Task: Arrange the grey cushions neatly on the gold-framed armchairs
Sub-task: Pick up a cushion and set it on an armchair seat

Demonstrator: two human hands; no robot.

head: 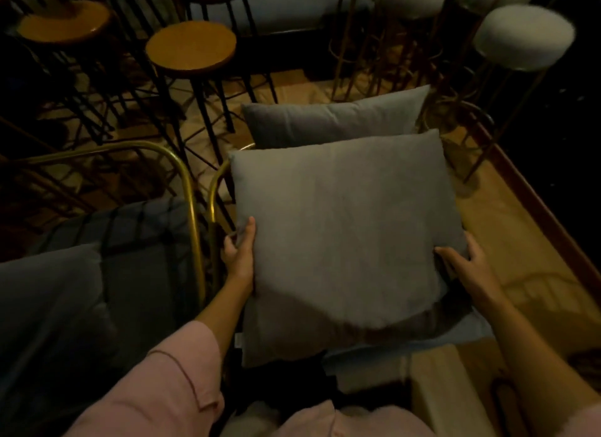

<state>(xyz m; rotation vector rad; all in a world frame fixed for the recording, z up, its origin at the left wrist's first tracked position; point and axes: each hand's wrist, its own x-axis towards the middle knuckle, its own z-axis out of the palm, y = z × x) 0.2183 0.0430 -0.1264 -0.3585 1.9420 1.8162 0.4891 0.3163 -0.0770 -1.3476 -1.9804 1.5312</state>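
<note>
Left hand: the left hand is closed on the left edge of the large grey cushion, thumb laid on top and the other fingers tucked beneath; a pink sleeve is worn on that arm.
Right hand: the right hand is pressed against the cushion's right edge, fingers spread over the top face and curled round the side, so the cushion is gripped between both hands.
Held cushion: it is kept roughly flat, facing up, over the seat of the right gold-framed armchair; whether its underside is touching the seat cannot be told.
Second cushion: another grey cushion is seen just behind the held one, propped at the back of the same chair.
Left armchair: a second gold frame is seen just beside the first, with a dark checked seat pad and a dim grey cushion on it.
Background: round wooden stools on dark legs are placed to the far left, and white fluffy stools on gold legs to the far right.
Floor: a pale floor is visible right of the chair.
</note>
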